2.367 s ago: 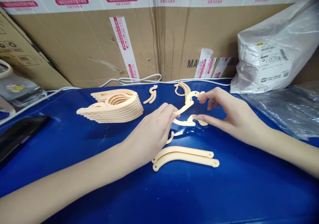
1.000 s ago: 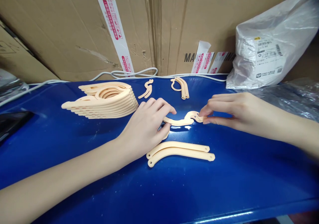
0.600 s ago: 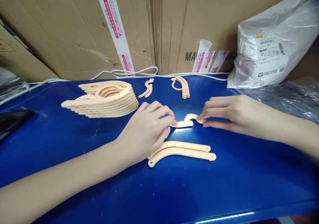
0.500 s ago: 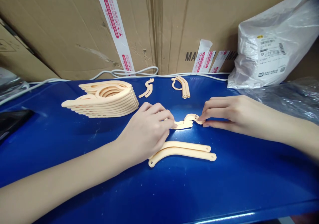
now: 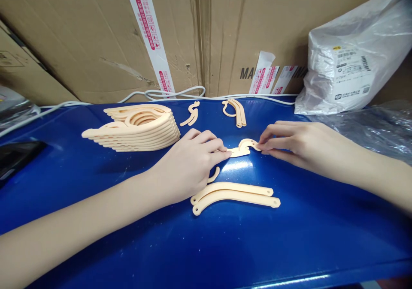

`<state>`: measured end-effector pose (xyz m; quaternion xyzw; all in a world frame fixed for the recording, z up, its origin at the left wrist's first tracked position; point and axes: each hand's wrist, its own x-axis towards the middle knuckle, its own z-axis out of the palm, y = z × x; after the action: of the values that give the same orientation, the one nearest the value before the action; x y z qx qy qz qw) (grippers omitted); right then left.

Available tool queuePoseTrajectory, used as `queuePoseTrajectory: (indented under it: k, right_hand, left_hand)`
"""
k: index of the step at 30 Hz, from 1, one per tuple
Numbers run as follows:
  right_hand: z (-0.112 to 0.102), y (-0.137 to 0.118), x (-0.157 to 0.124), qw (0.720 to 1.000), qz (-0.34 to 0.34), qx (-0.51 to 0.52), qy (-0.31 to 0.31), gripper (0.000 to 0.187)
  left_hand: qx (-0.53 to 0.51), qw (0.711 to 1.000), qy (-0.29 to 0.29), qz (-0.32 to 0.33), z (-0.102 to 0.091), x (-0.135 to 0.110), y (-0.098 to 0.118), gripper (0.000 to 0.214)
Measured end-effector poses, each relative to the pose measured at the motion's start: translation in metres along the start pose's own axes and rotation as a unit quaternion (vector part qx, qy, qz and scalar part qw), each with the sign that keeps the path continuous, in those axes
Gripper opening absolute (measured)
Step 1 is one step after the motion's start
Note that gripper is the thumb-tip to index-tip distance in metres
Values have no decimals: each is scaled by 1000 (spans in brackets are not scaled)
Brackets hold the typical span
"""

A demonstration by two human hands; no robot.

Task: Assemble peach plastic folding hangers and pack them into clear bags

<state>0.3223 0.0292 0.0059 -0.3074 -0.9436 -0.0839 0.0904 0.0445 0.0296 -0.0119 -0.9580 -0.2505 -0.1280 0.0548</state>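
Between my hands are cream plastic pieces that look like hanger parts: a curved hook [image 5: 246, 143] and a flat short piece [image 5: 240, 152] beside it, seemingly touching. My left hand [image 5: 195, 162] has its fingers pinched on the left end of the flat piece. With thumb and fingertips, my right hand [image 5: 294, 141] grips the hook's right end. A small curved piece [image 5: 214, 176] pokes out from under my left hand. Nearer to me, two long curved hanger arms [image 5: 240, 198] with holes at their ends lie side by side.
A stack of cream hangers [image 5: 144, 130] stands at the left. Small pieces [image 5: 192, 114] and a looped bundle of arms [image 5: 236, 112] lie toward the back. Behind are cardboard boxes [image 5: 96, 31], a white cable [image 5: 135, 95] and a plastic bag [image 5: 347, 66]. A dark object [image 5: 19, 158] is far left.
Both hands have moved slightly away from me, carrying the hook and the flat piece. More of the small curved piece and the left ends of the long arms now show.
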Motion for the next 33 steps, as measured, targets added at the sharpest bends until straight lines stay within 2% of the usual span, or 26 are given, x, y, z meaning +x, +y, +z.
queuePoseTrajectory:
  k: [9,22,26,29,33]
  right_hand:
    - [4,-1,3,1000,25,-4,15,34]
    - [6,-1,5,999,23,-24,13,35]
    - [7,0,6,999,18,-40,13,35]
    - [7,1,6,998,15,-53,19,33]
    - [2,-1,6,997,8,-66,32,29]
  left_hand:
    - [8,1000,1,10,5,-2,-3,51]
    - [-48,999,-6,-18,6,-2,-8,61]
    - [-65,997,12,-26,8,-1,-10,65]
    - [-55,998,13,-31,-1,1,-9,62]
    - [-10,1000,-2,-25,-24,0,-3,49]
